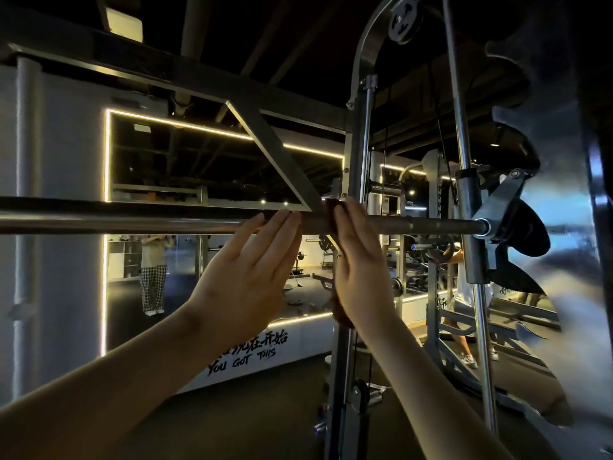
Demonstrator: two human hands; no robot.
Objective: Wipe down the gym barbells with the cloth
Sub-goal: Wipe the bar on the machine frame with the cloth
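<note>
Dim gym with a lit mirror (185, 161) on the left wall; the barbell (132, 222) runs level across my view. I have my left hand (248, 277) spread, fingertips on the bar, and just right of it my right hand (360, 270) presses the dark red cloth (331, 207) flat against the bar, fingers straight

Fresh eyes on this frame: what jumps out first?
Two hands meet mid-frame at a steel barbell that runs across the view. The right hand presses a dark cloth against it, and the left hand touches it with straight fingers. Behind, at left, is a mirror edged with glowing light strips.
</note>
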